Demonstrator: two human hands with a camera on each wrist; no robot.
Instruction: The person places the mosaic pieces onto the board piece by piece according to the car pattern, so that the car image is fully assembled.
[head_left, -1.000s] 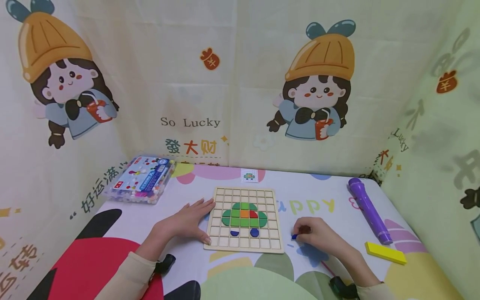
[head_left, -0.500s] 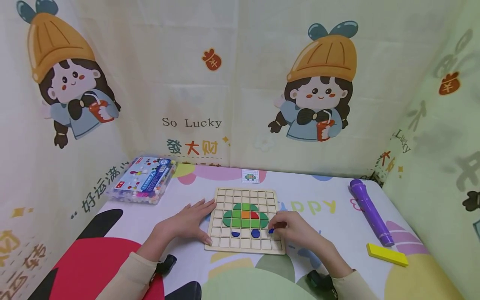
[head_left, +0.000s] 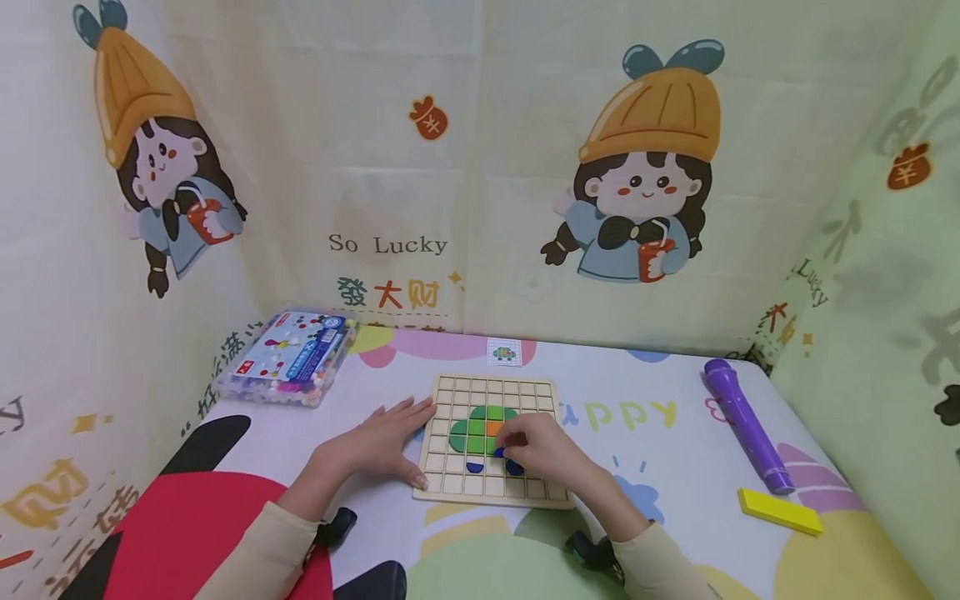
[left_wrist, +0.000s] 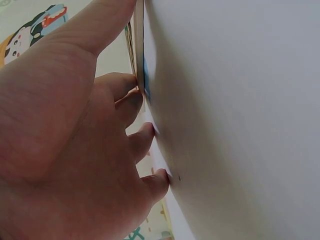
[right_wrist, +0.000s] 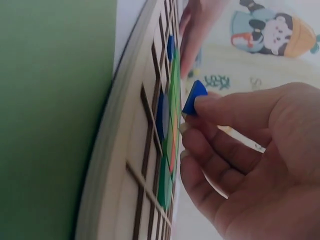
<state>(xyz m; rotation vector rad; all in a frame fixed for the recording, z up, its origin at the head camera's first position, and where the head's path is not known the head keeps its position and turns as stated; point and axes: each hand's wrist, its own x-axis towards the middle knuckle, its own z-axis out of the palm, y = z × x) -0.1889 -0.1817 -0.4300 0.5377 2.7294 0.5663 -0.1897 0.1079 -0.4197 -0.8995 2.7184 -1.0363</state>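
A wooden grid board (head_left: pixel 450 483) lies on the table and carries a green shape (head_left: pixel 468 432) with an orange tile (head_left: pixel 492 427) and two blue pieces (head_left: pixel 474 467) below it. My right hand (head_left: pixel 536 446) hovers over the board's middle and pinches a small blue piece (right_wrist: pixel 194 96) between thumb and fingertips, just above the green tiles (right_wrist: pixel 173 95). My left hand (head_left: pixel 382 442) lies flat with straight fingers, its fingertips on the board's left edge (left_wrist: pixel 139 60).
A clear box of coloured beads (head_left: pixel 288 357) stands at the back left. A small pattern card (head_left: pixel 503 352) lies behind the board. At the right lie a purple torch (head_left: pixel 746 425) and a yellow block (head_left: pixel 780 510). Printed cloth walls enclose the table.
My right hand has carried the blue piece leftward from the table at the board's right to over the board's middle. The left hand has stayed put.
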